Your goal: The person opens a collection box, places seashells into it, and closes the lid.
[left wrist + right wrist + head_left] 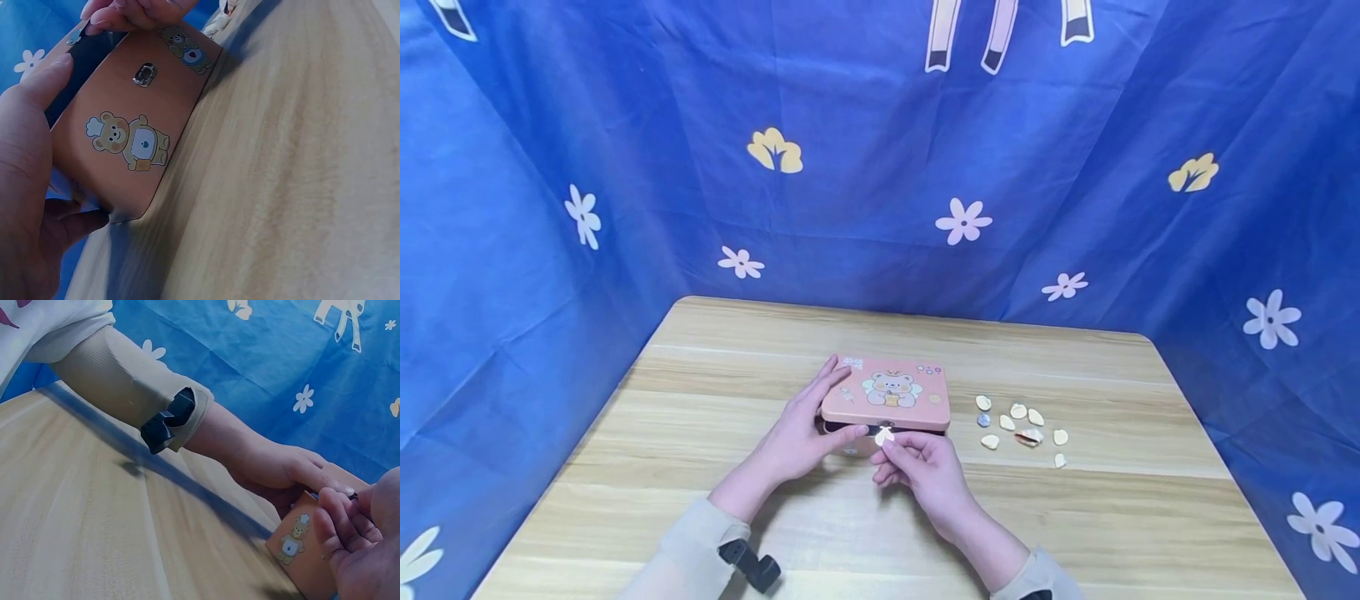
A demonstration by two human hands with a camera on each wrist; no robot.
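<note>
A pink tin box [865, 396] with a bear on its lid stands on the table, and a dark gap runs along the front between lid and body. My left hand [797, 433] grips the box's left side, its thumb along the lid's front edge. The thumb and index finger of my right hand [928, 471] pinch the shiny metal clasp [884, 436] that hangs from the lid. In the left wrist view, the oval metal catch [145, 74] shows on the box's front, below the clasp, between two printed bears. What lies inside the box is hidden.
Right of the box several pale shells [990, 442] lie scattered on the wooden table [1112, 500], with a blue piece [984, 420] and a brown-striped shell [1028, 437] among them. A blue patterned curtain [865, 233] hangs behind and along both sides.
</note>
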